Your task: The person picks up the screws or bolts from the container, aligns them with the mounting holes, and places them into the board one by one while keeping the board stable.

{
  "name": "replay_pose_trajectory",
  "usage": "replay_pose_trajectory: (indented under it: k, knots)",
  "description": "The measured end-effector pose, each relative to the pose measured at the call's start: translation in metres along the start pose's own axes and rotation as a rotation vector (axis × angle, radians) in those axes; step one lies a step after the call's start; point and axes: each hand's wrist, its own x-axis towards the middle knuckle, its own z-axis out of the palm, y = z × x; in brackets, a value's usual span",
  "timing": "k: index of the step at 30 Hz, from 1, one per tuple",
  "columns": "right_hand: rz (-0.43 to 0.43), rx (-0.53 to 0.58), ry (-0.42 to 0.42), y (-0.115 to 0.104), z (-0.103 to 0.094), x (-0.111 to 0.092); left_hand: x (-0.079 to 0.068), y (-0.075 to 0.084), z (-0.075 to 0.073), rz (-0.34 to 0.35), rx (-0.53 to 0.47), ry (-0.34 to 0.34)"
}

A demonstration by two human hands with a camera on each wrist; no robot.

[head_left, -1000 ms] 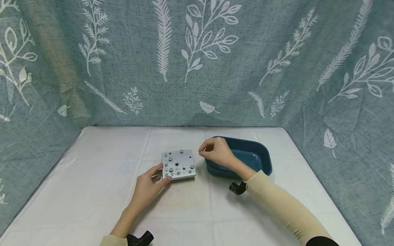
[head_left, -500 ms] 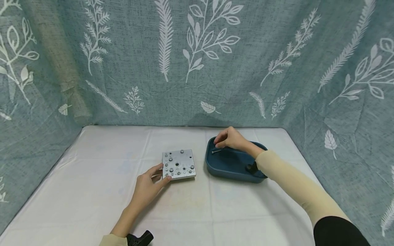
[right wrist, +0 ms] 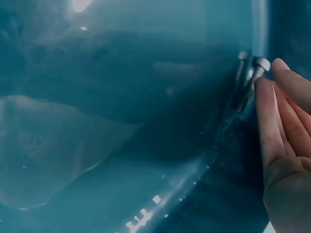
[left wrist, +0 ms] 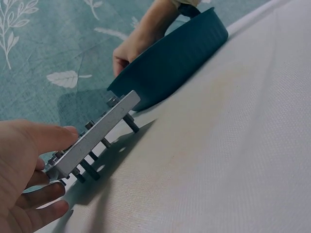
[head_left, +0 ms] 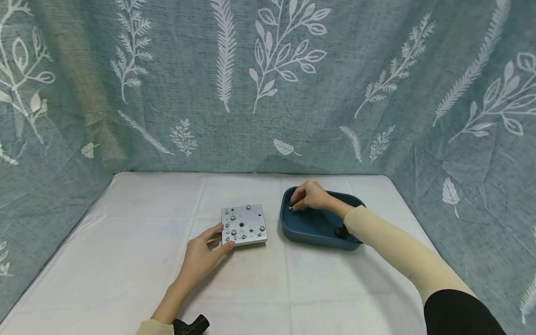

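A square silver metal plate with several screws set in it is held slightly off the table. Its left edge is gripped by my left hand, and the left wrist view shows screw shanks sticking out of its underside. My right hand reaches into the dark blue tray. At the tray wall, its thumb and finger pinch a screw near the head; the screw leans against the wall with what looks like its reflection beside it.
A white cloth covers the table, and the tray stands right of the plate. Behind and at the sides hangs a green leaf-patterned curtain. Black wrist camera mounts sit on the forearms.
My right hand has moved right from beside the plate into the tray, then down to the screw lying there. The left hand and plate have stayed nearly still.
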Motion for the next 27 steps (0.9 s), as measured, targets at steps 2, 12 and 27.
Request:
replay_pose_trajectory:
  k: [2, 12, 27]
  knots:
    - [-0.003, -0.021, -0.001, 0.000, 0.002, 0.001, 0.000, 0.001, 0.000, -0.002, 0.001, -0.001]
    - [-0.035, -0.078, -0.033, 0.002, 0.010, 0.002, 0.000, 0.000, 0.000, -0.008, 0.008, 0.002]
    - [-0.094, -0.170, -0.037, -0.002, 0.011, 0.001, 0.000, -0.001, 0.000, 0.000, 0.009, 0.007]
